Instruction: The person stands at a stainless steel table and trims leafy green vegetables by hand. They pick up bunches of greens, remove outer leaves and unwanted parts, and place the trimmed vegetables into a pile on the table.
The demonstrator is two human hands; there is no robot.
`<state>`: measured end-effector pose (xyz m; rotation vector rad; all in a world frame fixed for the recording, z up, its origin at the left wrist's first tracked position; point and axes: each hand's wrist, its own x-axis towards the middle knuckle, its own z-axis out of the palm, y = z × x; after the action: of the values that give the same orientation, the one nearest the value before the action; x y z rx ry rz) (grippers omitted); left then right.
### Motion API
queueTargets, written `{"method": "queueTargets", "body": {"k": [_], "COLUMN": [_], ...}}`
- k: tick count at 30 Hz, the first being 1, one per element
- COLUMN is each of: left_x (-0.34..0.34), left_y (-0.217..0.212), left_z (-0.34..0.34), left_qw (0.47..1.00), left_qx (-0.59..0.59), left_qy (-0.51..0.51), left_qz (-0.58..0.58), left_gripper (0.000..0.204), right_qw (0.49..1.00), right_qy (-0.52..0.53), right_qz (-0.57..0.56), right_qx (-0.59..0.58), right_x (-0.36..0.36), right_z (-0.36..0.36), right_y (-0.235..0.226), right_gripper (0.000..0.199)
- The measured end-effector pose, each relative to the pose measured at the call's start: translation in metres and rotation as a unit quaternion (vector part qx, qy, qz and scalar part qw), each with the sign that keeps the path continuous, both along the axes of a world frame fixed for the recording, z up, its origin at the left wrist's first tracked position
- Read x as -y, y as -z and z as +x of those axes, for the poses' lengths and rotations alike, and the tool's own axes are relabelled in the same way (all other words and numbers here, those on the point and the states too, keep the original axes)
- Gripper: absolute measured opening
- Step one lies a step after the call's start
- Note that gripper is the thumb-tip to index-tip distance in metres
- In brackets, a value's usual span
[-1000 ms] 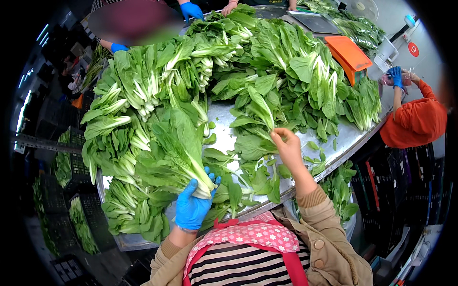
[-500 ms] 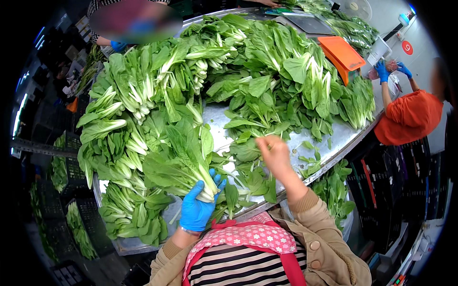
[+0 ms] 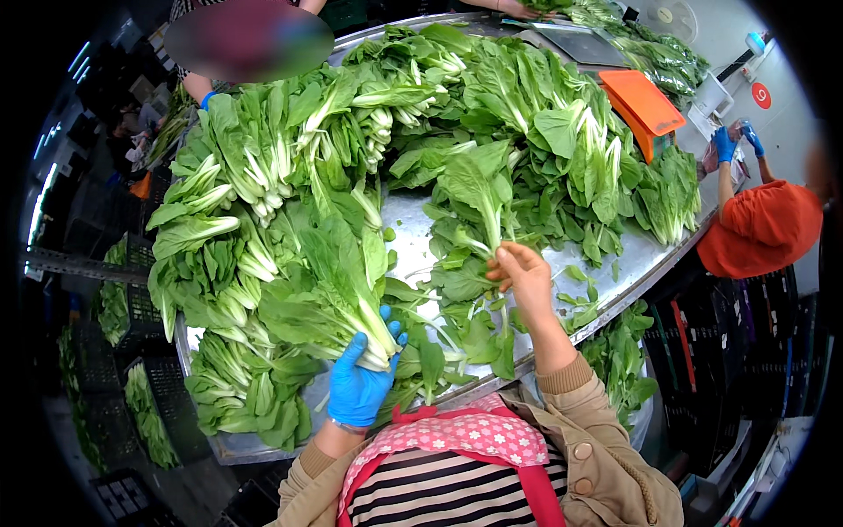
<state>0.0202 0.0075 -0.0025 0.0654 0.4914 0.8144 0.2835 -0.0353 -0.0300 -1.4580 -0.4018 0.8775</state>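
**Two hands lifting leafy greens at a metal table**

Nearest me, my left hand, in a blue glove, is closed round the pale base of a bok choy bunch on the steel table. My bare right hand pinches a single leaf stalk upright. I judge both light, crisp and easily bruised, best held at the stems. Beyond lie heaped greens.

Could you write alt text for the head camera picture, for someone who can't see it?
A person's blue-gloved left hand grips a bunch of bok choy by its base, while the bare right hand lifts a single leaf by its stem. Heaps of the same greens cover the metal table.
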Motion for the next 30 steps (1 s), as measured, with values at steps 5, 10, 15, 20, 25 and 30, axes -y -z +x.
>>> {"method": "queueTargets", "body": {"k": [5, 10, 15, 20, 25, 30], "left_x": [0.004, 0.005, 0.001, 0.001, -0.002, -0.002], "left_y": [0.0, -0.007, -0.004, 0.007, 0.01, 0.02], "left_z": [0.005, 0.015, 0.018, 0.017, 0.015, 0.012], "left_qw": [0.999, 0.997, 0.996, 0.998, 0.995, 0.994], "left_qx": [0.007, 0.017, 0.049, 0.022, 0.018, -0.031], "left_qy": [0.034, 0.052, 0.066, 0.043, 0.064, 0.081], "left_qz": [0.015, 0.049, -0.021, -0.052, -0.076, -0.06], "left_gripper": [0.057, 0.057, 0.054, 0.047, 0.04, 0.04], "right_qw": [0.997, 0.993, 0.955, 0.946, 0.963, 0.961], "right_qy": [-0.037, -0.046, -0.1, -0.107, -0.14, -0.202], "right_qz": [0.066, 0.106, 0.098, 0.107, 0.108, 0.085], "right_qx": [-0.031, 0.035, 0.262, 0.286, 0.204, 0.169], "right_x": [0.014, 0.022, 0.03, 0.03, 0.029, 0.027], "right_z": [-0.024, -0.075, -0.102, -0.107, -0.109, -0.103], "right_y": [-0.002, -0.009, -0.023, -0.022, 0.0, 0.004], "right_gripper": [0.027, 0.029, 0.025, 0.027, 0.034, 0.028]}}
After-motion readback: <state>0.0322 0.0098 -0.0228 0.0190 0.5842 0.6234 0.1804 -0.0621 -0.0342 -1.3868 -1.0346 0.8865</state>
